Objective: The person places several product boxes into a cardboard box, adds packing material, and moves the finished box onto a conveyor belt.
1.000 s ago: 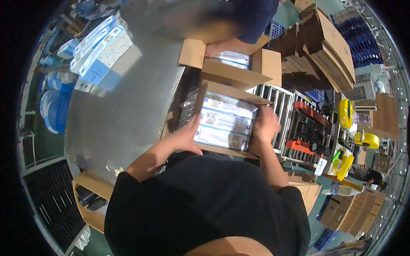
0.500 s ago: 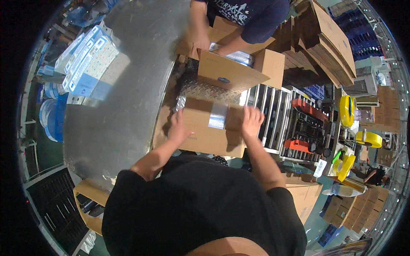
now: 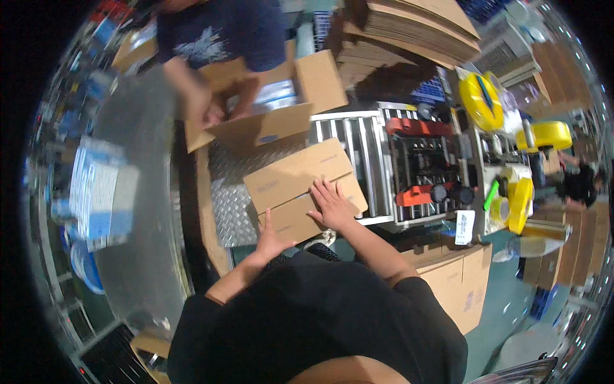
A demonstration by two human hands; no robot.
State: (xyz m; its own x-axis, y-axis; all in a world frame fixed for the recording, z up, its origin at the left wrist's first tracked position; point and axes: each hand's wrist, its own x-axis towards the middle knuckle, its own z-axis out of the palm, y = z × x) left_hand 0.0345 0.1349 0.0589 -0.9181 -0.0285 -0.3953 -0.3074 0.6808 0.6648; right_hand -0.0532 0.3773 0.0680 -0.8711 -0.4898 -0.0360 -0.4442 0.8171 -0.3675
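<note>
A brown cardboard box (image 3: 291,182) lies askew before me, with a long seam between the two flaps on its upper face. My right hand (image 3: 330,205) rests on that face across the seam, fingers spread. At the near left edge of the box is my left hand (image 3: 272,240), its fingers stretched out and the thumb apart. Under the box shows a metal tread plate (image 3: 233,214). Just beyond it, a co-worker in a dark shirt reaches with blurred hands into an open cardboard box (image 3: 268,128) holding blue-and-white packages (image 3: 275,95).
To the right runs a roller conveyor (image 3: 348,137), leading to a taping machine with red-orange parts (image 3: 419,195). Yellow tape rolls (image 3: 481,102) sit beyond it. Flattened cartons (image 3: 409,38) are stacked at the back. A metal table (image 3: 137,256) lies left, bearing blue-and-white boxes (image 3: 96,192).
The view has swung right. The box now sits tilted, showing a seamed face instead of the one with a shiny strip. My right hand has gone from its right edge onto its top.
</note>
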